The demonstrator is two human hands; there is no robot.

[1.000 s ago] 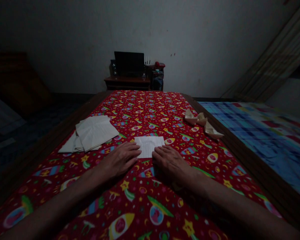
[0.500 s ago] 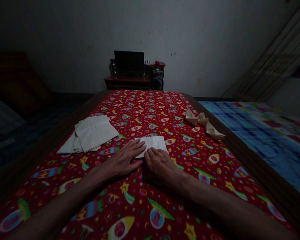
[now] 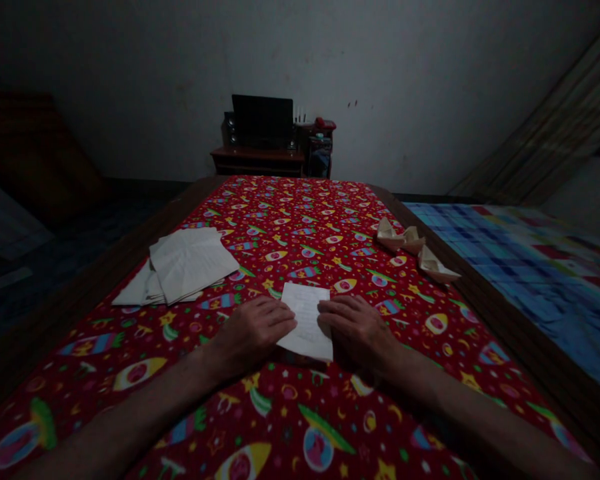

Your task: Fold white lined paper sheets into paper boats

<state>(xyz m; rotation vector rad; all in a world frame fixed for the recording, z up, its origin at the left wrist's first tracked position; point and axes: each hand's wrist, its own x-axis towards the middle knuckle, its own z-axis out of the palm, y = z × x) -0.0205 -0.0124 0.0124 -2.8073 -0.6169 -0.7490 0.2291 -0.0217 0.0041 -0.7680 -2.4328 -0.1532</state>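
head view: left hand [image 3: 254, 328], right hand [image 3: 364, 328], curled fingers [image 3: 282, 317] grasping edges of oblong paper [image 3: 307, 323], red cloth [image 3: 307, 230].

1 cam, worn on my head. Looks forward and down the length of the desk [image 3: 503, 320]. Wide view: my left grip [image 3: 260, 325] and right grip [image 3: 363, 325] near, below centre; monitor [image 3: 263, 119] and wall [image 3: 405, 80] far, up top.

My left hand [image 3: 255, 330] and right hand [image 3: 363, 330] touch opposite edges of a paper [image 3: 307, 323] over the red cloth [image 3: 310, 233].
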